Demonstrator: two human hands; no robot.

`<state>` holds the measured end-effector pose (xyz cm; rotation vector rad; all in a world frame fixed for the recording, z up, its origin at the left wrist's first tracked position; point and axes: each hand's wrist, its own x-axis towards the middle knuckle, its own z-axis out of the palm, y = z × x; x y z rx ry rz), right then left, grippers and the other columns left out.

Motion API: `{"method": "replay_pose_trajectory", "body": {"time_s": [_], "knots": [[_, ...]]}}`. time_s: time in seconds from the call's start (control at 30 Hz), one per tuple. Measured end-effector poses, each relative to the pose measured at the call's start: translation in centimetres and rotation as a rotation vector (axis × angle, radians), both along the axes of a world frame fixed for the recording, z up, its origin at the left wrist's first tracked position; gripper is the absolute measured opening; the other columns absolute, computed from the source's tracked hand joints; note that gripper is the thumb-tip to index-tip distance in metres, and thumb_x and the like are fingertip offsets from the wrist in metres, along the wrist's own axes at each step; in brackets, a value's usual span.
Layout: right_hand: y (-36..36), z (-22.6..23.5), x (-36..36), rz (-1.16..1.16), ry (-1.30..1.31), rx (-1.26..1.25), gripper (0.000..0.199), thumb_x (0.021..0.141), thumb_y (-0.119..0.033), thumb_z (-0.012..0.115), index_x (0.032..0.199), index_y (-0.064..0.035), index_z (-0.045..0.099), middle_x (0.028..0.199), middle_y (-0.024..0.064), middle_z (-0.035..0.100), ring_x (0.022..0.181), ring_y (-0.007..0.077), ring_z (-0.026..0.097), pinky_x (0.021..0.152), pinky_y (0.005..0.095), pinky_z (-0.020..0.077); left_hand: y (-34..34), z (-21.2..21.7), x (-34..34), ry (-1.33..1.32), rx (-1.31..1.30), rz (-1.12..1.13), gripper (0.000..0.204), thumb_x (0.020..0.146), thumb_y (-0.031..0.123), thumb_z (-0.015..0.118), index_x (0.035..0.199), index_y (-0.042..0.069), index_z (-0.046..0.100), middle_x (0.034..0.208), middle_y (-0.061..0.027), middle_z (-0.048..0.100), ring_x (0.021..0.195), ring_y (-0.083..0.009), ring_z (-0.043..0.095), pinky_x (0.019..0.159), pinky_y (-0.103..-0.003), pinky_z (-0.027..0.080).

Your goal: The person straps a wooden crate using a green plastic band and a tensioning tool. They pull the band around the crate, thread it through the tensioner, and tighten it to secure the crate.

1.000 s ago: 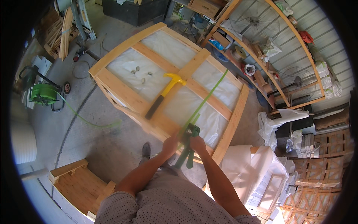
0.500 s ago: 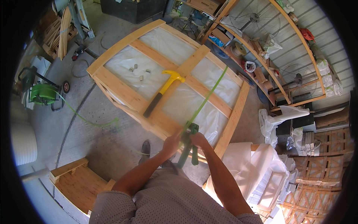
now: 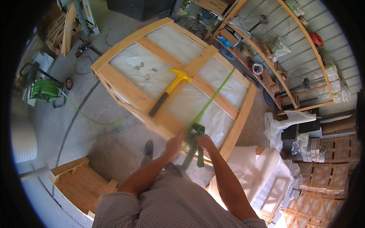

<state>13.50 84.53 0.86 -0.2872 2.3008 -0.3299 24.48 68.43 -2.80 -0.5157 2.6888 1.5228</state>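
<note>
Hands (image 3: 205, 142) flank a green tool (image 3: 197, 130), right gripping.

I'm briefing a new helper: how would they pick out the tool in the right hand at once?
Find the big wooden crate in the middle, with a light green strap running across its top. Follow the strap to the crate's near edge, where the right hand grips the tool. It is dark green and held, unlike the yellow hammer lying on the crate.
</note>
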Motion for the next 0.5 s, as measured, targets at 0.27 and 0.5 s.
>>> {"method": "replay_pose_trajectory", "body": {"time_s": [0.27, 0.5], "knots": [[1.1, -1.5, -0.2, -0.051, 0.046, -0.234, 0.031, 0.081, -0.025, 0.056, 0.071, 0.0034, 0.063, 0.062, 0.0132, 0.059, 0.052, 0.0256, 0.056, 0.047, 0.0386, 0.0433, -0.2, -0.9, -0.1, -0.084, -0.008, -0.028, 0.047, 0.093, 0.018, 0.049, 0.138, 0.027, 0.046, 0.076, -0.0219, 0.063, 0.074, -0.0417, 0.062, 0.065, -0.052, 0.046], [1.6, -2.3, -0.1, -0.083, 0.052, -0.227, 0.036, 0.081, -0.027, 0.055, 0.067, 0.0054, 0.062, 0.058, 0.0123, 0.058, 0.048, 0.0232, 0.056, 0.043, 0.0373, 0.0424, 0.4, -0.6, -0.3, -0.035, 0.062, -0.038, 0.043, 0.092, 0.018, 0.047, 0.134, 0.021, 0.050, 0.080, -0.0228, 0.063, 0.073, -0.0408, 0.061, 0.064, -0.051, 0.046]]}}
